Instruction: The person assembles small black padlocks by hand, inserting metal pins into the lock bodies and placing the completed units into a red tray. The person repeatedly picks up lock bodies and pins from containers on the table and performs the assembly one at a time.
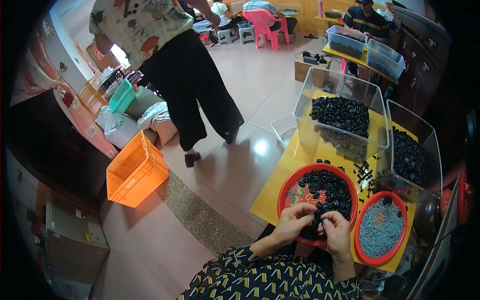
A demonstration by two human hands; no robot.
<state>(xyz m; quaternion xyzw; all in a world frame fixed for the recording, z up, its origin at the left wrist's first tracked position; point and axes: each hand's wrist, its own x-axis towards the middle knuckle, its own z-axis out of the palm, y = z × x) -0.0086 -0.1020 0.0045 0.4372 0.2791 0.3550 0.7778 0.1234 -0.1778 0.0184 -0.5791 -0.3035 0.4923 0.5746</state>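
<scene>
Over the near rim of a round red basin [282,194], my left hand [295,220] and my right hand [334,231] are close together, each with thumb and fingers pinched. Whatever they pinch is too small to make out; a dark bit shows at the fingertips. Small black plastic parts [332,187] fill much of the basin, and its printed bottom shows at the left. To the right of my right hand stands a smaller red basin [358,235] full of grey screw-like pieces [381,231], with a few orange ones among them.
Two clear plastic bins [304,112] [434,150] of black parts stand behind the basins on the yellow table [267,200]. Loose black pieces [364,172] lie between them. An orange crate [135,185] sits on the floor at left. A person [185,75] walks past; others sit farther back.
</scene>
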